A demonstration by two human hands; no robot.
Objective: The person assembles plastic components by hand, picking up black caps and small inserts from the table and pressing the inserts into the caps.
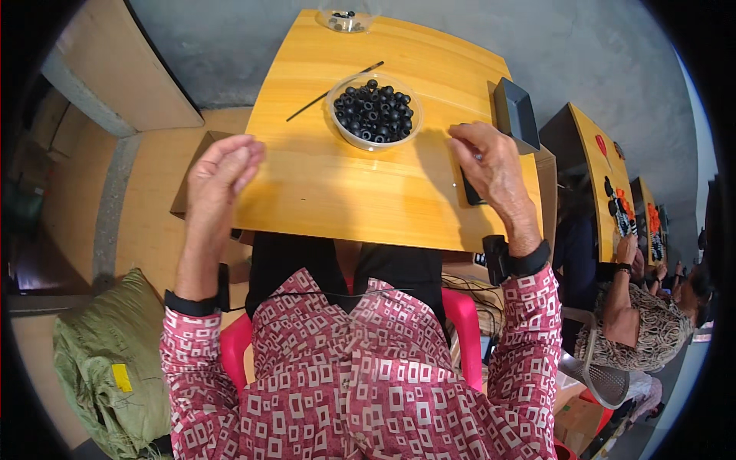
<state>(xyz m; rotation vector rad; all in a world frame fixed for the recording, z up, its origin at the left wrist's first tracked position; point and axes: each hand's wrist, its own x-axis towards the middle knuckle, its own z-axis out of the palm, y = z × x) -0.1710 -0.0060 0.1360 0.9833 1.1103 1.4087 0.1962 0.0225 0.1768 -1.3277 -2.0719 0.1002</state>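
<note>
Bowl [357, 142] of black beads [373, 111] on a table [307, 188], upper centre of frame
Left hand [225, 166], mid-left, and right hand [491, 162], mid-right, curl their fingers; whether either pinches anything cannot be told

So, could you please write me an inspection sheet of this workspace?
Surface: yellow-brown wooden table, one small dark speck toward the front.
Job's things: clear bowl of black beads, black stick alongside.
Clutter: dark flat object at the right, second clear bowl at the far edge, grey tray by the right edge.
Hands: left hand near the table's left edge, right hand by the dark flat object; fingers bent, any grip unclear.
Cables: thin cord across the lap, tangled cables below the table.
Surroundings: green sack, pink chair, co-worker at right.
</note>
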